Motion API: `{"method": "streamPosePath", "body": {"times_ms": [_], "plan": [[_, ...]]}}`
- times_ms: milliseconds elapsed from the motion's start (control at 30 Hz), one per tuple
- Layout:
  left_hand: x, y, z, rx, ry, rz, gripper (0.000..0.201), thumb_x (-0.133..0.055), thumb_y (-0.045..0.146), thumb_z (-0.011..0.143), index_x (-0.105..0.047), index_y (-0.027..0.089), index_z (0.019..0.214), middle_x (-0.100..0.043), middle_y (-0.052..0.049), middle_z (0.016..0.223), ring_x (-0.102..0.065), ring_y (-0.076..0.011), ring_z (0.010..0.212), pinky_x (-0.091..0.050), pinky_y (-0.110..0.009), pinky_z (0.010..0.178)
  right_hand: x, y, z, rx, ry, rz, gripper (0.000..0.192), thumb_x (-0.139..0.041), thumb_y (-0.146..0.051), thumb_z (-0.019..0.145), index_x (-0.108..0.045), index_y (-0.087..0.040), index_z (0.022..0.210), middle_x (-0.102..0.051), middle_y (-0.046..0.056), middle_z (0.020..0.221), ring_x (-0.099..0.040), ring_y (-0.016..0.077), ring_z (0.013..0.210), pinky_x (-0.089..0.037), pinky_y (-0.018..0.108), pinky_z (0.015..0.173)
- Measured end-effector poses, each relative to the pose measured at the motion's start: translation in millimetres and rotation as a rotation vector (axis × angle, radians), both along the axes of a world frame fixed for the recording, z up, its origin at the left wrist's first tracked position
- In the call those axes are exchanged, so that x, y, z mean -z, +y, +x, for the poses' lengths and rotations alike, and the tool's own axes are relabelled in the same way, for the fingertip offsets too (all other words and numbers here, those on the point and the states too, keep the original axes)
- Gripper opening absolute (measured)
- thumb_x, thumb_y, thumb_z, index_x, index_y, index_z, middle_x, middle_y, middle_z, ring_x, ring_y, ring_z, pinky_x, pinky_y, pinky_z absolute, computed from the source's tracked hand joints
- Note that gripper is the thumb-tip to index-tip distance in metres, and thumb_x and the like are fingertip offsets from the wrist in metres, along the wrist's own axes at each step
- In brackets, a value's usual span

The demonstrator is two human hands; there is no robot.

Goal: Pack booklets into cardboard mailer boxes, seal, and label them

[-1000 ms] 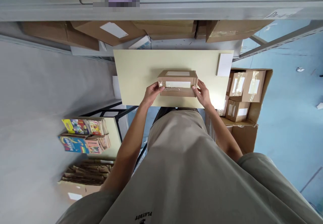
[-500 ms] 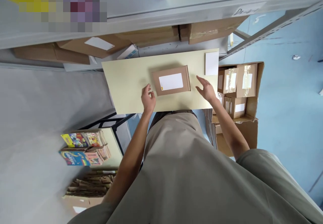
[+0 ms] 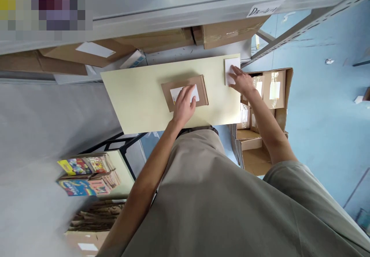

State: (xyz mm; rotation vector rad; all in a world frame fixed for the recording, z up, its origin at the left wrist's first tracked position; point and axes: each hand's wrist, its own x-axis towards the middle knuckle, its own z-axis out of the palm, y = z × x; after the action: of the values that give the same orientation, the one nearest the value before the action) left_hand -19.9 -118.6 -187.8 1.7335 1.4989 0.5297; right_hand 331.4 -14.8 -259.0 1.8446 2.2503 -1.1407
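So the box (image 3: 180, 83) is parked mid-frame on the worktop (image 3: 133, 98), its label (image 3: 197, 92) half covered by the left hand (image 3: 185, 104), loosely curled with nothing gripped. The white pad (image 3: 230, 65), upper right, is partly hidden by the right hand (image 3: 243, 82); can't be told if it's grasped. The carton (image 3: 288, 91) at right is blocked by the forearm. The top is crossed by a shelf (image 3: 173, 14), its upper-left corner pixelated.

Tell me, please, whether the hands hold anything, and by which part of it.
Neither hand clearly holds anything: the left hand is over the labelled top of the carton, the right hand over the white pad; contact is unclear.
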Motion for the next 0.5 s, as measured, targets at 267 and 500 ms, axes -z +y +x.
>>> {"method": "streamPosePath", "body": {"times_ms": [267, 500], "plan": [[5.9, -3, 2, 0.077, 0.047, 0.018, 0.060, -0.045, 0.052, 0.124, -0.058, 0.024, 0.175, -0.070, -0.020, 0.169, -0.064, -0.0379, 0.163, -0.049, -0.057, 0.144, -15.5, 2, -1, 0.074, -0.114, -0.013, 0.041, -0.059, -0.036, 0.116, -0.089, -0.017, 0.136, -0.081, 0.020, 0.158, -0.077, 0.0479, 0.142, -0.056, 0.077, 0.129], [16.3, 49, 43, 0.253, 0.008, 0.027, 0.056, -0.047, 0.039, 0.123, -0.061, 0.025, 0.175, -0.069, -0.016, 0.171, -0.062, -0.0382, 0.166, -0.044, -0.058, 0.148, -50.2, 56, 0, 0.108, -0.068, 0.173, 0.055, -0.044, -0.054, 0.122, -0.084, -0.018, 0.132, -0.085, 0.021, 0.139, -0.073, 0.0449, 0.141, -0.057, 0.070, 0.124]]}}
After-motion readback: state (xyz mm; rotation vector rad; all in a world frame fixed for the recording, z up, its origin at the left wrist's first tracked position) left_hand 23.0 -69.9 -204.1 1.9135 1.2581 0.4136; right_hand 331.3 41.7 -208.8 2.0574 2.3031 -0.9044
